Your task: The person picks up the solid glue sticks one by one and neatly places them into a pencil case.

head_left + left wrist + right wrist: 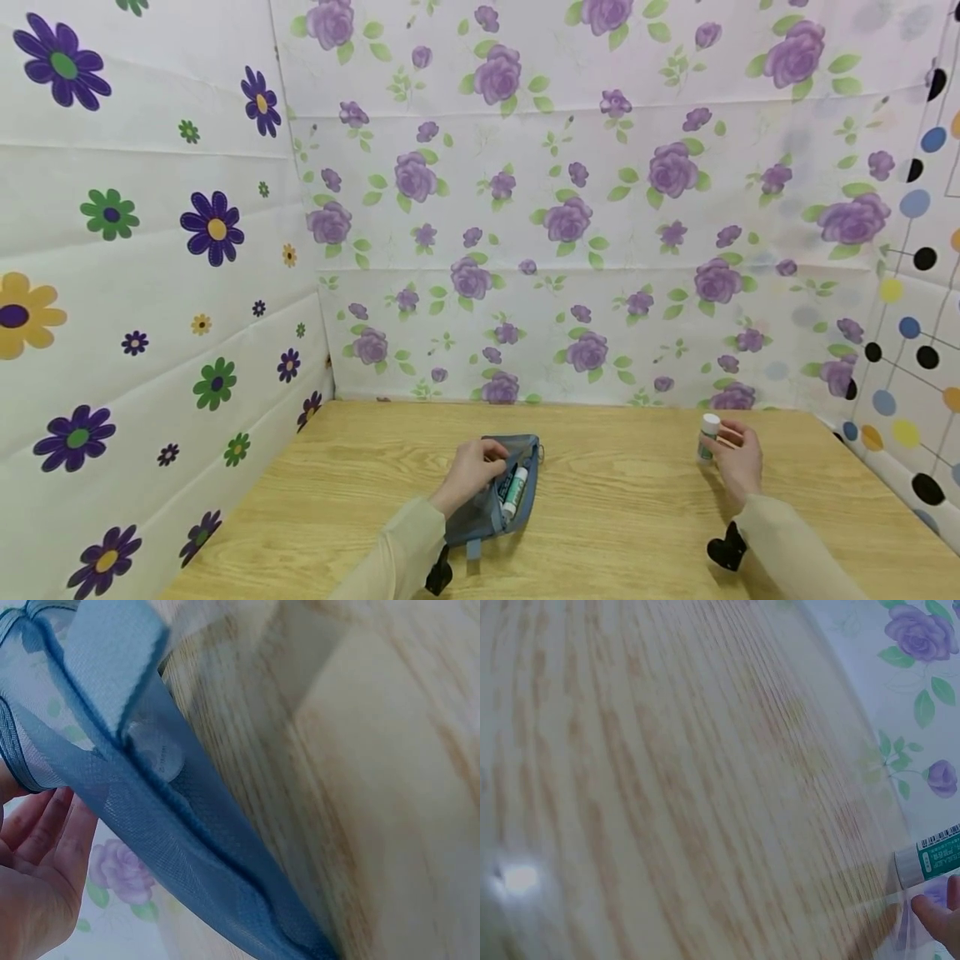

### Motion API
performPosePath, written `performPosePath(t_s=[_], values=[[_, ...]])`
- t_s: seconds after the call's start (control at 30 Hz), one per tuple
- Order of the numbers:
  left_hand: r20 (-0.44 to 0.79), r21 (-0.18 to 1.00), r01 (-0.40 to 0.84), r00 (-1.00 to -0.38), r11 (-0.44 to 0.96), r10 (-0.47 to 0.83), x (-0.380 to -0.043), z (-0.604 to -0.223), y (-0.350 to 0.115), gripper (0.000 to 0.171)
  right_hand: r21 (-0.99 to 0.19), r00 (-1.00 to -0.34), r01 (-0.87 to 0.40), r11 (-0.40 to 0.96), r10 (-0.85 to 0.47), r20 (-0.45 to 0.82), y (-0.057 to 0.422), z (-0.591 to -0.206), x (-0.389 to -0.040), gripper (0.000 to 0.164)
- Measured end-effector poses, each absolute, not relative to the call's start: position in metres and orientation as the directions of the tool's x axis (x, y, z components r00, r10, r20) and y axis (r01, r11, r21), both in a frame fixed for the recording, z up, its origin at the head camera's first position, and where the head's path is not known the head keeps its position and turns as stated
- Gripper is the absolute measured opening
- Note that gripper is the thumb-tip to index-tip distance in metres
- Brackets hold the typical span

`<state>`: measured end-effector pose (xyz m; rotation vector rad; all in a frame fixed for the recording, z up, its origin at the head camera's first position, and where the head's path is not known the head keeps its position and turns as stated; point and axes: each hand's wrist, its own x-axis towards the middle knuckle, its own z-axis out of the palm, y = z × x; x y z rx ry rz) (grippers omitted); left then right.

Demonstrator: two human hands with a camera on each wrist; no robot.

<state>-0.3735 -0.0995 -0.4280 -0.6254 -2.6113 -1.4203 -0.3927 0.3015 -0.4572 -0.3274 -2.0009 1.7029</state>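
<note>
On the table lies a blue mesh zip pouch [480, 518], its mouth spread open. My left hand [474, 471] holds the pouch by its left rim; in the left wrist view the fingers [56, 825] are behind the mesh. Inside the pouch a glue stick [516, 490] with a white cap and green label lies next to a dark, slim item [507, 481]. Far to the right, my right hand [738, 458] grips a second glue stick [707, 446] upright, white cap on top. Its green label [939, 855] and white end show at the right wrist view's edge.
The wood-grain table [615, 500] stretches between the two hands. A flower-printed sheet [525, 333] rises behind it, with patterned sheets on the left [150, 275] and right [907, 350]. A fabric tab [473, 550] sticks out from the pouch's near end.
</note>
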Motion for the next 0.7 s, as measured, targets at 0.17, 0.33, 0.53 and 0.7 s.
performPosePath(t_s=[0.17, 0.33, 0.53, 0.7], values=[[0.282, 0.780, 0.401, -0.910, 0.481, 0.303, -0.3731, -0.4283, -0.0996, 0.014, -0.977, -0.861, -0.111, 0.180, 0.474, 0.185, 0.3009, -0.4580, -0.3949, 0.060], [0.285, 0.779, 0.403, -0.910, 0.479, 0.303, -0.3735, -0.4268, -0.1001, 0.015, -0.976, -0.867, -0.120, 0.181, 0.460, 0.192, 0.3018, -0.4584, -0.4007, 0.061], [0.287, 0.776, 0.406, -0.909, 0.483, 0.303, -0.3727, -0.4276, -0.1004, 0.015, -0.975, -0.860, -0.120, 0.185, 0.471, 0.195, 0.3027, -0.4614, -0.4021, 0.057], [0.283, 0.774, 0.401, -0.912, 0.490, 0.298, -0.3731, -0.4290, -0.0991, 0.014, -0.976, -0.864, -0.122, 0.178, 0.465, 0.193, 0.3033, -0.4622, -0.4013, 0.056]])
